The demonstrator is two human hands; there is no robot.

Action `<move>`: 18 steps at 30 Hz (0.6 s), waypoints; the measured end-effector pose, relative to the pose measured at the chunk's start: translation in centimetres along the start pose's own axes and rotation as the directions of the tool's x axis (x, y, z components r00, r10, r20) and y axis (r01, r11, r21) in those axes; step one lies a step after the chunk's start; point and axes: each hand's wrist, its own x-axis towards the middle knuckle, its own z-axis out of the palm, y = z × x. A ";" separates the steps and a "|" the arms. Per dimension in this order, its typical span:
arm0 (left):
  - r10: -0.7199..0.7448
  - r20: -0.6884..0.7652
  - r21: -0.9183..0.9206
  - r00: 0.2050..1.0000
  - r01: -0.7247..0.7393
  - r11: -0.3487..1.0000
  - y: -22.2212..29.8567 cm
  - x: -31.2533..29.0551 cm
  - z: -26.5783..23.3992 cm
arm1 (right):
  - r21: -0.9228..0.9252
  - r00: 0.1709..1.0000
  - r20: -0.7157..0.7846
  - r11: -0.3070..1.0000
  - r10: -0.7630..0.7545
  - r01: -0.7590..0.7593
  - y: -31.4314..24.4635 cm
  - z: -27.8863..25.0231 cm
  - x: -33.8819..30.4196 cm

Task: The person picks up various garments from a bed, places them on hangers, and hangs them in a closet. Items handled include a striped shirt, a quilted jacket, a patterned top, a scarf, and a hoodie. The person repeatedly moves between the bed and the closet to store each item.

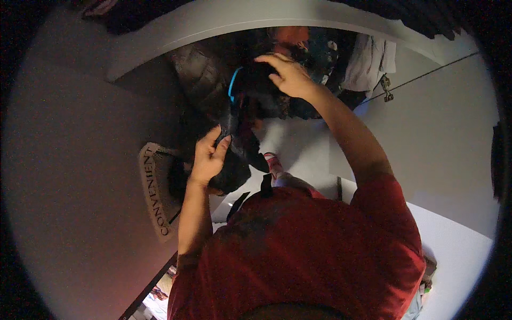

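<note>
Nearest the camera, below the dark hanging garment [242, 133], spreads the person's red short-sleeved shirt [298, 250], both bare forearms rising from it. Left of the garment's lower end, the left hand [208, 157] has its grip closed on the dark fabric, fingers curled around a fold. Higher up, the right hand [288, 74] rests on the garment's top beside a bright blue curved hanger [233, 85]; whether that grip is closed, I cannot tell. Left of the garment hangs a grey quilted jacket [200, 74]; right of it, a white cloth [368, 61]. Above them curves a white closet frame [256, 16].
</note>
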 end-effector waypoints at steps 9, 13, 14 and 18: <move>0.063 -0.003 0.173 0.998 -0.062 0.983 2.1 -0.1 -2.5 | -0.016 0.935 0.341 0.994 -0.095 0.107 -0.3 0.5 -0.2; 0.184 -0.108 0.395 0.977 -0.127 0.910 1.1 1.7 -2.9 | -0.034 0.996 0.081 0.998 -0.048 0.051 -0.3 1.4 -1.5; 0.229 -0.139 0.453 0.963 -0.144 0.880 1.0 2.1 -2.7 | -0.049 1.000 0.016 0.999 -0.022 0.023 -0.3 1.5 -2.0; 0.228 -0.216 0.468 0.949 -0.104 0.877 -0.5 2.5 -1.8 | -0.099 0.992 0.104 0.993 0.077 -0.067 -1.4 -0.3 -3.2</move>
